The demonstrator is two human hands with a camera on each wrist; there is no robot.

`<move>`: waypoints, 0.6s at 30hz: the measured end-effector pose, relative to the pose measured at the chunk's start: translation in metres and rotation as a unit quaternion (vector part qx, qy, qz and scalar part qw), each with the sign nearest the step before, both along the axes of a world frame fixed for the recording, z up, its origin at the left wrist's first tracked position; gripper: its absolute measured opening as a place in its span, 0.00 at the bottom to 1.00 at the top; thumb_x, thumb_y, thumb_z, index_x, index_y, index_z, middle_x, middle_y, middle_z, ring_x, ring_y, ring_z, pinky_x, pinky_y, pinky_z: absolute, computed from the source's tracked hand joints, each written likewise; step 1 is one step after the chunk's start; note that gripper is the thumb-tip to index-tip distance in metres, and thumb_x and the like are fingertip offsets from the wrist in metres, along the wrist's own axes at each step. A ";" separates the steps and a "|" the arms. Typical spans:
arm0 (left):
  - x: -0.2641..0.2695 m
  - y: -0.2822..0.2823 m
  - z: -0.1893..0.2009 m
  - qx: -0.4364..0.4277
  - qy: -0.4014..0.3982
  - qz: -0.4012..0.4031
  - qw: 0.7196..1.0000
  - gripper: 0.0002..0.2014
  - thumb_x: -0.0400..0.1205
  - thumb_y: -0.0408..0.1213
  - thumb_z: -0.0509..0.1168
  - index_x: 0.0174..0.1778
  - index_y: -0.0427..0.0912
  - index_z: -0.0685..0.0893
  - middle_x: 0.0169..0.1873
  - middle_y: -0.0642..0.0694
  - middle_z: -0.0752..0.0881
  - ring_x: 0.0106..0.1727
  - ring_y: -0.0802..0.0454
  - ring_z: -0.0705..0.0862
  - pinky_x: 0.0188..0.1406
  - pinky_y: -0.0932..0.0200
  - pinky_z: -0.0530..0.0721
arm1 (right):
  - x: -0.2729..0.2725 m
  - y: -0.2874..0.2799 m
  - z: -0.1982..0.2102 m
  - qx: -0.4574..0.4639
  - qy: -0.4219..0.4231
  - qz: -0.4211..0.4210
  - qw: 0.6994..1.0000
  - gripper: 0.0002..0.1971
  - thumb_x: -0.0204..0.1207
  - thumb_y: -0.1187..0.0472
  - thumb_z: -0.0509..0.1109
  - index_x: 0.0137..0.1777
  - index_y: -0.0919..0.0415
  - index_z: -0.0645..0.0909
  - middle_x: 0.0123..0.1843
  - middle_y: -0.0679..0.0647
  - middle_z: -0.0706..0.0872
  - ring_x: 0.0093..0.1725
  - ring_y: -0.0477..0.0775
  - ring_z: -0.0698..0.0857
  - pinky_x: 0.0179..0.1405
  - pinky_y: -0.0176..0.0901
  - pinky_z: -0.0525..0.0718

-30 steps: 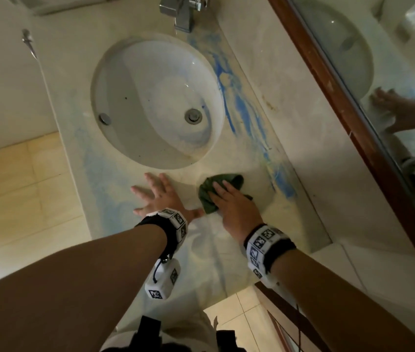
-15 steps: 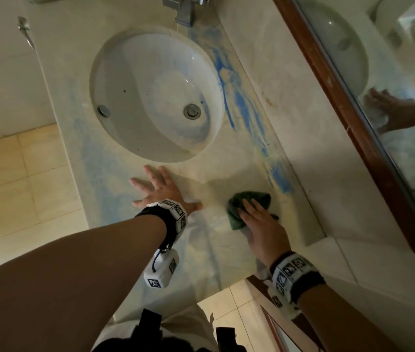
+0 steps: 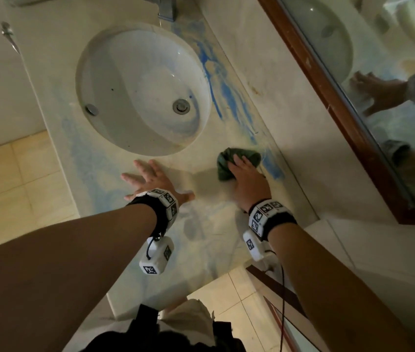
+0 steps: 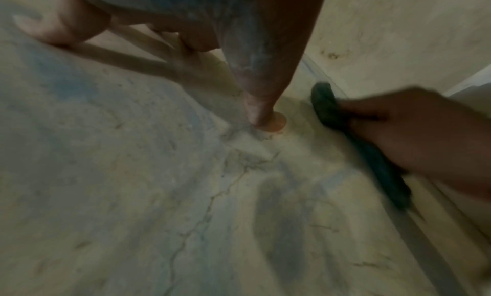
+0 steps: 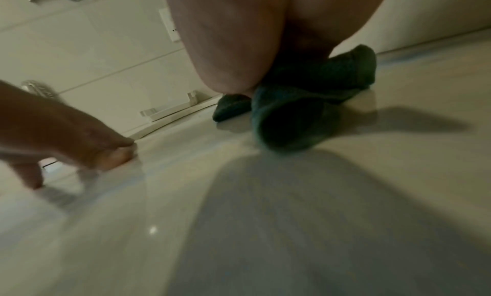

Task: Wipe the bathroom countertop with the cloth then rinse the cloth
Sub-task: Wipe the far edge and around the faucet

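Cloth [image 3: 237,161] is bunched under the gripping right hand [image 3: 248,182] on the countertop [image 3: 226,224]; left hand [image 3: 150,181] lies flat, fingers spread.

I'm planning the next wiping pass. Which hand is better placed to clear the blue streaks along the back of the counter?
The right hand. It already holds the green cloth right beside the blue streaks. The left hand rests flat on the countertop in front of the sink, without a cloth.

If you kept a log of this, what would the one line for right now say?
stage: wiping | right hand: presses green cloth on countertop at blue smears | left hand: flat on countertop beside sink | rinse: not yet done
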State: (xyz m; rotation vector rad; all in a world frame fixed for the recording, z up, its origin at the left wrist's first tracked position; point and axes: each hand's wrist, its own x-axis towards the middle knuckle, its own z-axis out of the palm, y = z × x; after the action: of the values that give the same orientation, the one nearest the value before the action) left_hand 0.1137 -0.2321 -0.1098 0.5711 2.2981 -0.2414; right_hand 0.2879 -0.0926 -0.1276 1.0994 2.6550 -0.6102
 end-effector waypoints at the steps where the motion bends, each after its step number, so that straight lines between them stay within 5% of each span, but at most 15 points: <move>1: 0.002 -0.001 0.000 0.004 0.001 -0.001 1.000 0.74 0.59 0.81 0.65 0.84 0.40 0.31 0.82 0.32 0.31 0.79 0.16 0.39 0.72 0.19 0.58 | 0.020 -0.008 0.002 -0.001 -0.008 -0.006 1.000 0.28 0.80 0.65 0.63 0.80 0.52 0.68 0.86 0.48 0.58 0.85 0.53 0.56 0.75 0.57 0.68; 8: 0.030 0.017 0.009 0.009 -0.009 -0.018 1.000 0.68 0.67 0.75 0.65 0.84 0.34 0.34 0.81 0.27 0.33 0.81 0.21 0.39 0.75 0.21 0.55 | 0.137 -0.030 -0.001 0.001 -0.006 -0.073 0.997 0.28 0.75 0.70 0.67 0.77 0.56 0.74 0.84 0.52 0.64 0.83 0.55 0.61 0.76 0.60 0.72; 18: 0.043 0.044 0.000 -0.042 0.039 -0.002 0.998 0.76 0.59 0.80 0.66 0.82 0.28 0.35 0.80 0.20 0.38 0.81 0.19 0.41 0.75 0.23 0.55 | 0.020 0.084 -0.002 -0.023 0.005 -0.008 1.000 0.28 0.81 0.69 0.56 0.82 0.55 0.66 0.87 0.54 0.56 0.85 0.58 0.53 0.83 0.55 0.56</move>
State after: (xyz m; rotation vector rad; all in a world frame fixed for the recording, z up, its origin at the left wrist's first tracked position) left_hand 0.1569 -0.1884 -0.1093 0.5308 2.3499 -0.3666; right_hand 0.3075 -0.0083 -0.1296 1.1078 2.6297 -0.6798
